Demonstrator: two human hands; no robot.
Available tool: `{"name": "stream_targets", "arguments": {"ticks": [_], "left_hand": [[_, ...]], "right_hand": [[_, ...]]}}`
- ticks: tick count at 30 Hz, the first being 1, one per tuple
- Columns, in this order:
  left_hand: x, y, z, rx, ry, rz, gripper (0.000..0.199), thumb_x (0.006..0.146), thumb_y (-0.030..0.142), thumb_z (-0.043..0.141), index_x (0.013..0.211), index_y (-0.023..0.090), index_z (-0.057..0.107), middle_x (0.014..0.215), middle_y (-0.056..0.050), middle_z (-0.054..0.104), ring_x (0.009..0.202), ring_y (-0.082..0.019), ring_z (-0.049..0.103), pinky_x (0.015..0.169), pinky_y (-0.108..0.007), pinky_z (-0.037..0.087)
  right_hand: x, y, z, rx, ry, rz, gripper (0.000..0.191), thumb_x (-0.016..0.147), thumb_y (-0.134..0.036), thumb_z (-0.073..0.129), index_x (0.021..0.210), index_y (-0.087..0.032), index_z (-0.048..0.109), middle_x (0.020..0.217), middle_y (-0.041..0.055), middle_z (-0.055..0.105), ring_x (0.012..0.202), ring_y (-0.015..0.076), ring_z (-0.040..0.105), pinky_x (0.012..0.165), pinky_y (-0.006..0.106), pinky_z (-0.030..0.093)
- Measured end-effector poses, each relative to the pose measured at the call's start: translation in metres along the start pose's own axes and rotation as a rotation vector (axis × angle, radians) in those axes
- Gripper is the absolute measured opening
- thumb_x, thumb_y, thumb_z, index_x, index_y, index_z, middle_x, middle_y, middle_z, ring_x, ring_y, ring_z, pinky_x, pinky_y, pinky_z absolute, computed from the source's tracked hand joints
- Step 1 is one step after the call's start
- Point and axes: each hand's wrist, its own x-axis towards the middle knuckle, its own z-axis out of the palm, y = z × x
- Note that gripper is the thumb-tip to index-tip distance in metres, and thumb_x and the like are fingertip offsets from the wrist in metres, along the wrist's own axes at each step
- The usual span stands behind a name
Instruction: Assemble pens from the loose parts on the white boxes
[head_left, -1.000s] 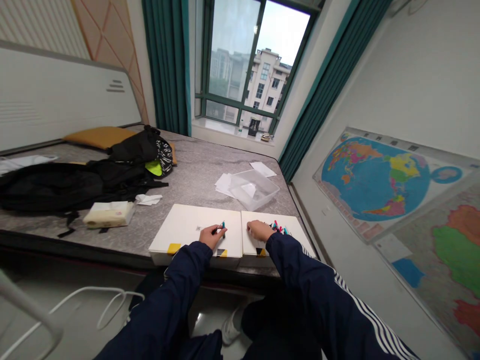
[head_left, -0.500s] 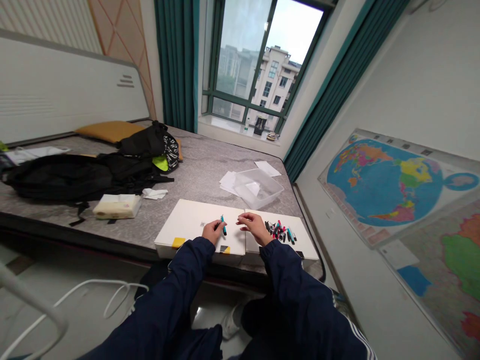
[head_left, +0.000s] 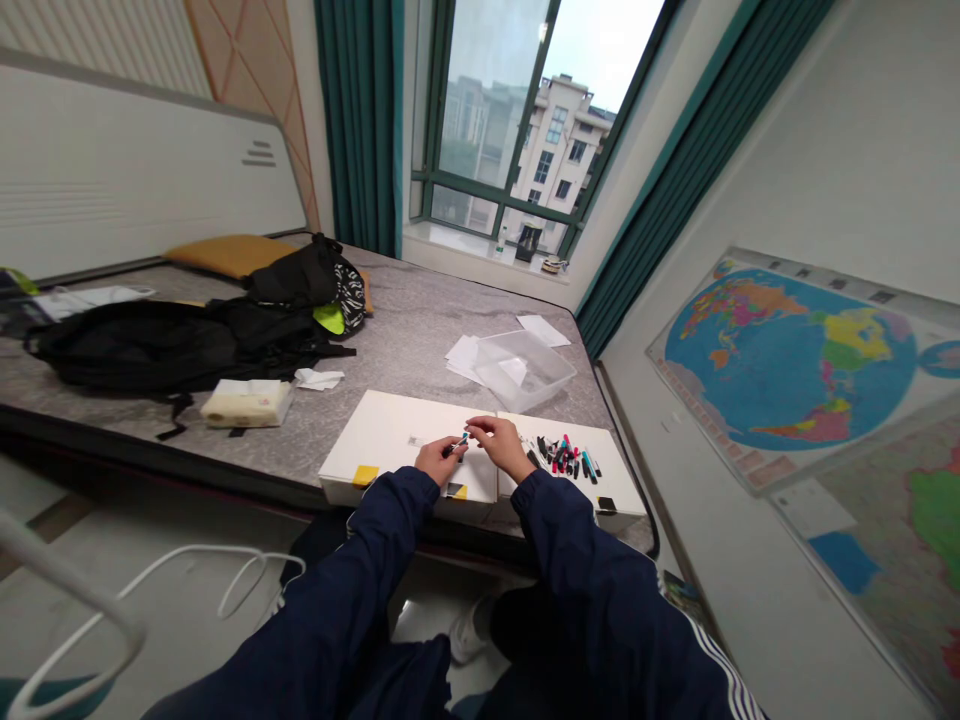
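My left hand (head_left: 441,461) is closed around a slim blue-and-black marker (head_left: 464,438) above the left white box (head_left: 390,425). My right hand (head_left: 501,446) has come up to the marker's upper end, thumb and fingertips pinched on it. The fingers hide much of the marker, so I cannot tell which part each hand grips. Right beside my right hand, a loose pile of markers (head_left: 568,458) in black, red, blue and white lies on the right white box (head_left: 616,475).
Behind the boxes stand a clear plastic bin (head_left: 536,385) and white paper sheets (head_left: 543,330). A tissue pack (head_left: 247,403), a crumpled tissue (head_left: 319,379) and a black backpack (head_left: 150,350) lie on the mattress to the left. A white cable (head_left: 180,550) loops below.
My right hand has moved left and its fingers have closed on the marker's end. The marker has tilted in my left hand. The view has shifted slightly.
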Motion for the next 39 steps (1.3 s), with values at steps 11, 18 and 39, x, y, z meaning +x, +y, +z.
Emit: {"name": "stream_targets", "arguments": {"ticks": [11, 18, 39], "left_hand": [[-0.002, 0.005, -0.003, 0.02, 0.014, -0.019, 0.036, 0.077, 0.045, 0.061, 0.094, 0.017, 0.075, 0.072, -0.003, 0.069, 0.064, -0.015, 0.058, 0.066, -0.027, 0.048], [-0.001, 0.006, -0.002, 0.052, 0.02, -0.013, 0.036, 0.077, 0.047, 0.062, 0.091, 0.017, 0.075, 0.066, 0.0, 0.066, 0.058, -0.013, 0.054, 0.062, -0.025, 0.046], [-0.005, 0.014, -0.01, 0.113, -0.018, 0.045, 0.034, 0.093, 0.044, 0.038, 0.102, 0.022, 0.063, 0.07, 0.002, 0.063, 0.064, -0.014, 0.057, 0.065, -0.025, 0.044]], "right_hand": [[-0.023, -0.006, -0.002, -0.238, -0.102, -0.194, 0.028, 0.088, -0.022, 0.056, 0.113, -0.022, 0.068, 0.106, 0.0072, 0.069, 0.096, 0.0182, 0.063, 0.086, 0.03, 0.049], [-0.027, 0.02, -0.002, -0.015, 0.095, -0.017, 0.034, 0.085, -0.03, 0.06, 0.118, -0.02, 0.063, 0.098, 0.0066, 0.07, 0.079, 0.0176, 0.065, 0.074, 0.033, 0.053], [-0.032, 0.044, -0.014, 0.075, 0.144, 0.007, 0.033, 0.086, -0.034, 0.055, 0.113, -0.018, 0.066, 0.094, 0.0075, 0.07, 0.074, 0.0177, 0.064, 0.072, 0.033, 0.052]]}}
